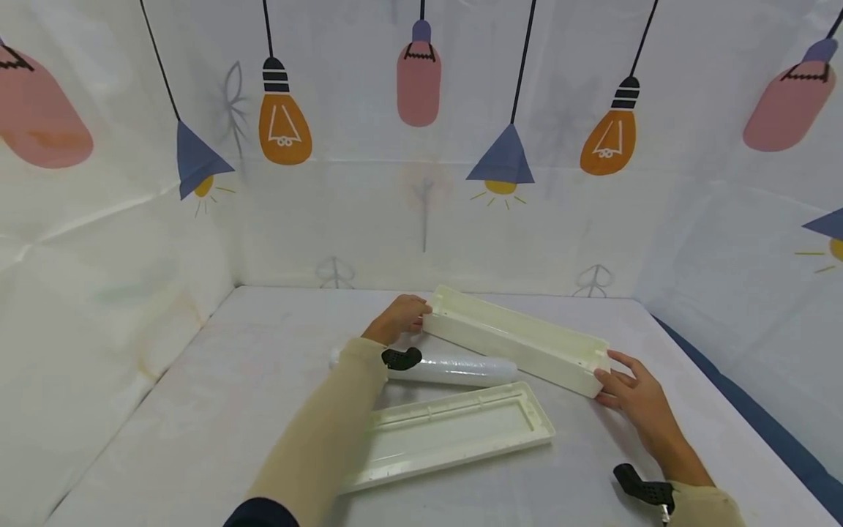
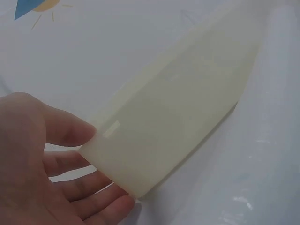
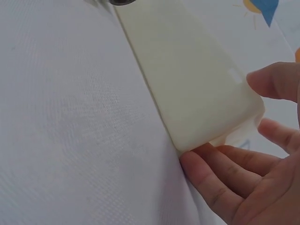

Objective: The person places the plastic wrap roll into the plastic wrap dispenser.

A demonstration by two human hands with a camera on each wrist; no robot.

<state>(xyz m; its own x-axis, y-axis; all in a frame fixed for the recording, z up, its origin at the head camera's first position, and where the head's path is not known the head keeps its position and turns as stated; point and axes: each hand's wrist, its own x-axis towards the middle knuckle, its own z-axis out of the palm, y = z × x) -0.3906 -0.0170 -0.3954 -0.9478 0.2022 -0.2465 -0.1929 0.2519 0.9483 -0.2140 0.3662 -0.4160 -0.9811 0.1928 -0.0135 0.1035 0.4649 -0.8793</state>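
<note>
Cream plastic long open box [image 1: 516, 340], trough-shaped, lying slantwise on white cloth-covered table [image 1: 197, 410], far end toward back wall, near end toward right side. Held at both ends.

Left hand [image 1: 398, 318] at box's far-left end: thumb over top edge, fingers [image 2: 101, 199] under and behind end wall, curled round it — gripping. Left wrist view: pale box end [image 2: 154, 140] filling frame, thumb on one side, fingers on the other, touching.

Right hand [image 1: 635, 399] at box's near-right end: fingers lying against end wall, thumb at upper corner. Right wrist view: rounded box corner [image 3: 206, 108] between thumb above and fingers [image 3: 220, 180] below, touching; loose pinch round corner, fingers only gently bent.

Clear cling-film roll [image 1: 454, 369], white-glossy cylinder, lying on table just beside box on near side, partly hidden by left forearm. Touching box or not: cannot tell.

Cream plastic flat lid [image 1: 448, 432], long shallow tray shape, inner side up, on table nearer camera, just beside roll, partly under left sleeve.

Beige long sleeves [image 1: 323, 439] on both arms. Black wrist-camera mounts [image 1: 402, 359] at both wrists.

White backdrop walls [image 1: 421, 219] around table, printed with hanging bulbs and lamps: orange, pink, blue. Blue floor strip [image 1: 757, 417] at right beyond table edge.
</note>
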